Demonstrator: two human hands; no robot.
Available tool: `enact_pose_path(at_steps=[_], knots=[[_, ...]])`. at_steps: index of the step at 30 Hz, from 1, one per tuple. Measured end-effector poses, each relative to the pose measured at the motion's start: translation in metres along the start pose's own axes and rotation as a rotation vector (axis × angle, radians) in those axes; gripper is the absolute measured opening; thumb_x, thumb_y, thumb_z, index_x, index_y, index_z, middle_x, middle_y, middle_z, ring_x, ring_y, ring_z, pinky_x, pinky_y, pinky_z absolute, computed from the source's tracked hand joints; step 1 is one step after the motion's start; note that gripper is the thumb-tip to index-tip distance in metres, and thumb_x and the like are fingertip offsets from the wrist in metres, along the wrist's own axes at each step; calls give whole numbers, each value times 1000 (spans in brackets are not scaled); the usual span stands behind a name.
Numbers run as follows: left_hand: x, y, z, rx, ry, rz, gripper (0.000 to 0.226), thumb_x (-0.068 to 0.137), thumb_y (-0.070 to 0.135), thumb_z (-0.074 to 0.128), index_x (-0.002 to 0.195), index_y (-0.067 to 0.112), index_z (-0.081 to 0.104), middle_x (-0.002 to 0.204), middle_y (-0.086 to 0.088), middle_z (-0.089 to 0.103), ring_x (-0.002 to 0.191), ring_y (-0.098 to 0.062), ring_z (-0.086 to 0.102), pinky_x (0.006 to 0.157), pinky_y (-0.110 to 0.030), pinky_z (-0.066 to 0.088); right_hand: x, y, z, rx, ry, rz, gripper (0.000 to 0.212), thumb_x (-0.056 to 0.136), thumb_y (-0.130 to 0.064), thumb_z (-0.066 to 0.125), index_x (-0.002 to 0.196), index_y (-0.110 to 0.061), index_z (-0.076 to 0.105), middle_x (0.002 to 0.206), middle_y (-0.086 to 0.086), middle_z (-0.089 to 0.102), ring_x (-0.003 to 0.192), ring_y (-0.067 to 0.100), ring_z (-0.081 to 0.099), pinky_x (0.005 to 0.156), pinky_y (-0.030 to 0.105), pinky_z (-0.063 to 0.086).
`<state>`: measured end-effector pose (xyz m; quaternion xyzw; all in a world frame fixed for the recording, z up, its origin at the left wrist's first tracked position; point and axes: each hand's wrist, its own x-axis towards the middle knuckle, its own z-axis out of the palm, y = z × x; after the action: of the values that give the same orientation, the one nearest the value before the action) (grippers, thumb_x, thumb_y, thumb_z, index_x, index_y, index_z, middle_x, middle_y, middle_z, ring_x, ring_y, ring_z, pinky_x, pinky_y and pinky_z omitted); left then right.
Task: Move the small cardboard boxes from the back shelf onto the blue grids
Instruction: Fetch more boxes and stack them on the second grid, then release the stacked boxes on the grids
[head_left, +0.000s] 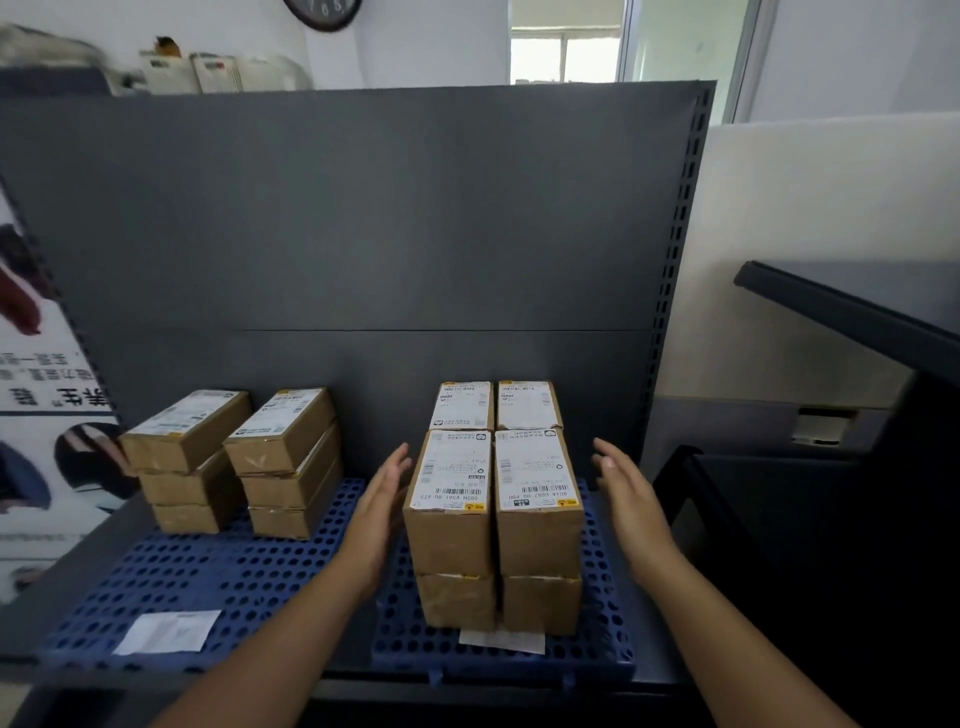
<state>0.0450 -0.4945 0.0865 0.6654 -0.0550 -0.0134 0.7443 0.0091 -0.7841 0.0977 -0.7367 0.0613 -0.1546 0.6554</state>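
A: Boxes?
B: Stacked cardboard boxes (493, 499) lower centre on right blue grid (602, 639), long axes running front-to-back, labels up
A: Hands?
B: Left hand (379, 499), right hand (623, 493) flank the stack, fingers spread open, gripping nothing

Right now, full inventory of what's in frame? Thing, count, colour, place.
cardboard boxes, left stacks: six, brown, two stacks of three on the left grid
cardboard boxes, right block: at least six visible, brown, white labels, two layers on the right grid
blue grids: two, side by side on the shelf
paper slips: two, white, front of each grid
back panel: one, dark grey, behind the boxes
clock: one, dark rim, wall above, partly cut off
left hand: open, beside the right block
right hand: open, other side of it
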Motion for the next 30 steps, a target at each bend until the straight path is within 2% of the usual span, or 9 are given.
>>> enact_pose_path(at_steps=[3, 5, 8, 12, 16, 20, 25, 28, 30], knots=[[-17, 17, -7, 85, 14, 85, 49, 88, 67, 46, 134, 51, 46, 149, 11, 45, 136, -17, 42, 115, -52, 28, -7, -25, -7, -76, -20, -151, 36, 99, -40, 45, 135, -41, 49, 138, -16, 49, 127, 2, 43, 89, 9, 32], [-24, 28, -14, 156, 22, 164, 48, 93, 52, 49, 140, 41, 43, 146, 10, 46, 136, -15, 41, 113, -41, 32, -9, -47, -6, -145, -61, -238, 39, 99, -36, 48, 137, -39, 47, 135, -22, 47, 126, 0, 42, 90, 10, 32], [-32, 46, -24, 269, 41, 265, 44, 99, 21, 50, 141, 32, 41, 144, 3, 47, 132, -12, 44, 98, -16, 39, -13, -77, 7, -292, -128, -368, 41, 96, -40, 51, 137, -43, 44, 134, -27, 44, 124, -4, 38, 96, 18, 31], [-41, 60, -49, 306, 64, 303, 45, 99, 17, 52, 141, 30, 41, 145, 4, 46, 125, -4, 46, 92, -8, 40, -26, -104, 38, -448, -190, -484, 48, 93, -47, 53, 140, -39, 43, 141, -19, 44, 125, -6, 35, 98, 19, 29], [-49, 60, -89, 300, 94, 313, 48, 95, 25, 56, 140, 33, 43, 146, 5, 48, 130, -4, 46, 103, -20, 39, -43, -121, 83, -478, -231, -518, 49, 91, -51, 54, 139, -46, 40, 145, -20, 42, 131, -2, 34, 100, 23, 32], [-47, 61, -144, 271, 154, 322, 51, 92, 27, 59, 142, 27, 47, 142, 6, 52, 118, 10, 53, 88, -8, 45, -56, -133, 141, -465, -283, -546, 52, 91, -50, 56, 139, -48, 37, 142, -26, 38, 120, -15, 28, 90, 7, 23], [-33, 67, -245, 242, 215, 315, 58, 84, 38, 73, 138, 35, 52, 136, 13, 57, 120, 1, 55, 87, -13, 48, -61, -140, 229, -459, -293, -524, 60, 89, -45, 60, 141, -51, 30, 144, -26, 34, 125, -12, 28, 99, 17, 27], [-18, 68, -298, 229, 237, 300, 58, 84, 30, 76, 136, 35, 53, 134, 15, 57, 120, -1, 56, 95, -24, 46, -55, -129, 277, -466, -288, -471, 66, 88, -43, 63, 142, -52, 26, 150, -21, 30, 132, -3, 28, 104, 24, 30], [-7, 63, -325, 229, 255, 290, 61, 81, 27, 75, 137, 31, 53, 131, 15, 58, 117, -1, 57, 94, -26, 46, -49, -114, 302, -455, -262, -421, 72, 87, -41, 67, 142, -53, 22, 151, -18, 28, 134, 2, 30, 105, 28, 33]])
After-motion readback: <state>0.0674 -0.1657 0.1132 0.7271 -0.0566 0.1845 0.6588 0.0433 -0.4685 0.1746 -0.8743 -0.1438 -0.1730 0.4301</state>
